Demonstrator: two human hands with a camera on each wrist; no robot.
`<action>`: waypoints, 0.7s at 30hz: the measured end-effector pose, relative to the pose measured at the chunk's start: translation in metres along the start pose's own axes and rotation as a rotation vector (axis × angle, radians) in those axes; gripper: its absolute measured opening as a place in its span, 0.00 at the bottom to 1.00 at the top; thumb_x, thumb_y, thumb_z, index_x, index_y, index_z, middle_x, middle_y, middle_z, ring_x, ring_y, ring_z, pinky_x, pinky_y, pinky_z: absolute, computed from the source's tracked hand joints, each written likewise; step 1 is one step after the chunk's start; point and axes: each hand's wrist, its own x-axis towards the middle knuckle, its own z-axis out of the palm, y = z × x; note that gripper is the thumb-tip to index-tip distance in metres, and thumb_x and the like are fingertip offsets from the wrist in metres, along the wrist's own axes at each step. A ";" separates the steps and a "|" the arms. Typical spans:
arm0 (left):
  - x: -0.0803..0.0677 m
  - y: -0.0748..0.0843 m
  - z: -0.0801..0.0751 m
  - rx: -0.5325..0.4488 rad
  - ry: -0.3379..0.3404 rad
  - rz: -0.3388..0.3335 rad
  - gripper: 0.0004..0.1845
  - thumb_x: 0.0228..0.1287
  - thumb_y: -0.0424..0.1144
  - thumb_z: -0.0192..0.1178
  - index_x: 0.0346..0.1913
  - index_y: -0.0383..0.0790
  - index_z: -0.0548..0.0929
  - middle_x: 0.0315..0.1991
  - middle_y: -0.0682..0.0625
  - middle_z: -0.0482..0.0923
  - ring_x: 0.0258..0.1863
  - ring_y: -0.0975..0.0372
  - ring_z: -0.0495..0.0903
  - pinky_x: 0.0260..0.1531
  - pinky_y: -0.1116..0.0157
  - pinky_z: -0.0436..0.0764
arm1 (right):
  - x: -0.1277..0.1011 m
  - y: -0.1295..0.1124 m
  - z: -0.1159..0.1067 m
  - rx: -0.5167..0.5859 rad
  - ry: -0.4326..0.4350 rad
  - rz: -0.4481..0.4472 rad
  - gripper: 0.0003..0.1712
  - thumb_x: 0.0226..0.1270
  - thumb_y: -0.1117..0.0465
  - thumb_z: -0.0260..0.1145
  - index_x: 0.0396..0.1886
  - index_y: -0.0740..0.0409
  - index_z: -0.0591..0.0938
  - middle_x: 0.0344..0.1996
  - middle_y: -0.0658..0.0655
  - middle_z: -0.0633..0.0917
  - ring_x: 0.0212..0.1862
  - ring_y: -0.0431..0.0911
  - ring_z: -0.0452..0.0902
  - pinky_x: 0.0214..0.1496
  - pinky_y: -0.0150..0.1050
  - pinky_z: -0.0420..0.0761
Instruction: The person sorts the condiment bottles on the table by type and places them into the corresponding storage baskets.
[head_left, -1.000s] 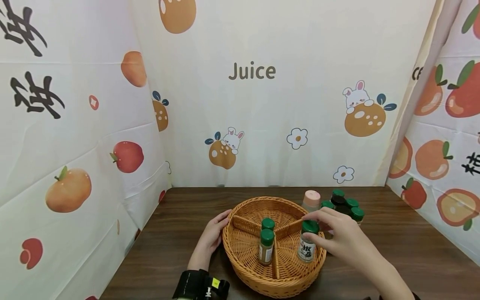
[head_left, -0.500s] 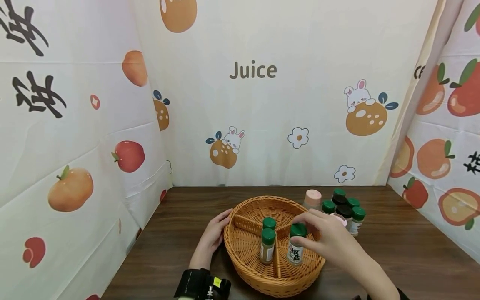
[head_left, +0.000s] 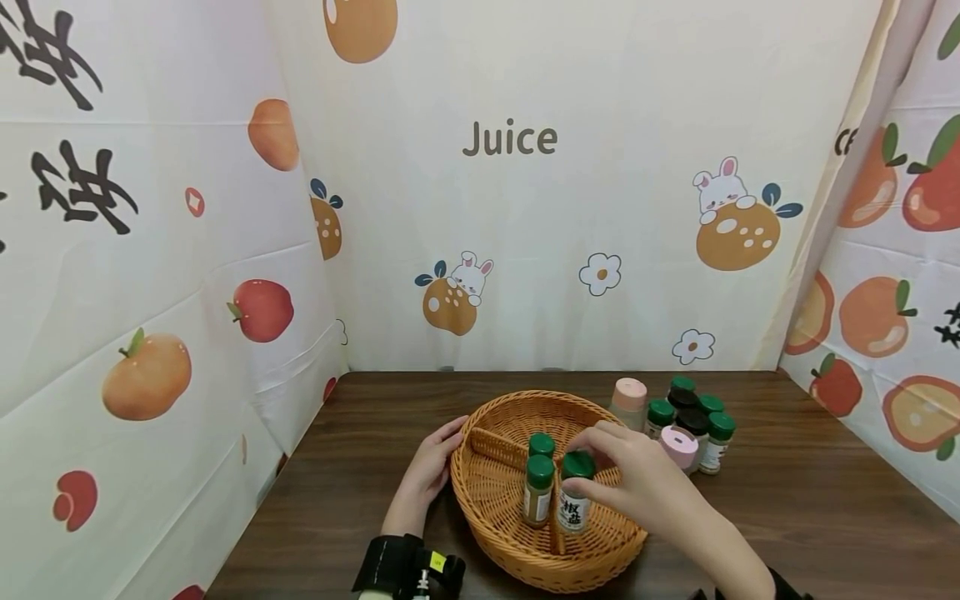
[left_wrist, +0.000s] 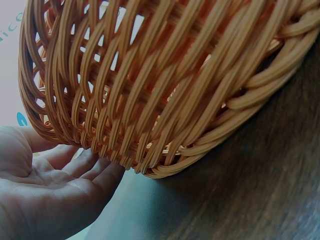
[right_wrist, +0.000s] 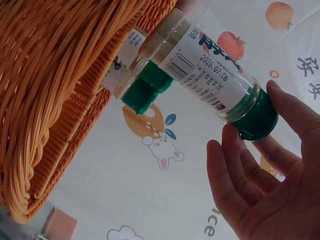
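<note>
A round wicker basket [head_left: 517, 567] with dividers stands on the table. My left hand [head_left: 429, 471] holds its left side from outside, with fingers [left_wrist: 95, 167] against the woven wall. My right hand [head_left: 633, 467] pinches the green cap of a clear spice jar [head_left: 573, 510], thumb and fingertips round the cap; its label bears Chinese characters. The jar is upright over the right front section, close to the divider [head_left: 557, 533]. Across that divider stand a green-capped spice jar [head_left: 537, 504] with brownish contents and another green-capped jar [head_left: 542, 445] behind it.
Behind the right hand stand several jars with green and black caps, including a green-capped jar [head_left: 717, 446]. A pink-lidded jar [head_left: 678, 447] and a peach-lidded jar [head_left: 628, 400] are beside them. Printed fabric walls [head_left: 525, 208] enclose the dark wooden table [head_left: 390, 408].
My right hand has carried the spice jar left across the basket section, from near the right rim to the divider. My left hand stays at the basket's left side.
</note>
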 end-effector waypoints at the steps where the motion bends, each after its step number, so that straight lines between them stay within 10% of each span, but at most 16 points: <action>1: 0.000 0.000 0.000 0.000 -0.001 0.000 0.25 0.80 0.34 0.42 0.75 0.31 0.63 0.75 0.31 0.58 0.74 0.44 0.63 0.71 0.52 0.69 | 0.001 0.000 0.001 0.001 0.000 0.003 0.17 0.58 0.40 0.73 0.44 0.38 0.83 0.36 0.34 0.81 0.33 0.28 0.74 0.34 0.29 0.80; 21: 0.002 0.000 -0.001 -0.013 -0.012 -0.001 0.25 0.80 0.34 0.43 0.75 0.32 0.62 0.76 0.32 0.58 0.74 0.45 0.63 0.70 0.55 0.70 | 0.020 -0.016 0.019 -0.007 -0.166 -0.006 0.18 0.58 0.42 0.74 0.42 0.41 0.79 0.30 0.40 0.76 0.29 0.30 0.69 0.28 0.27 0.71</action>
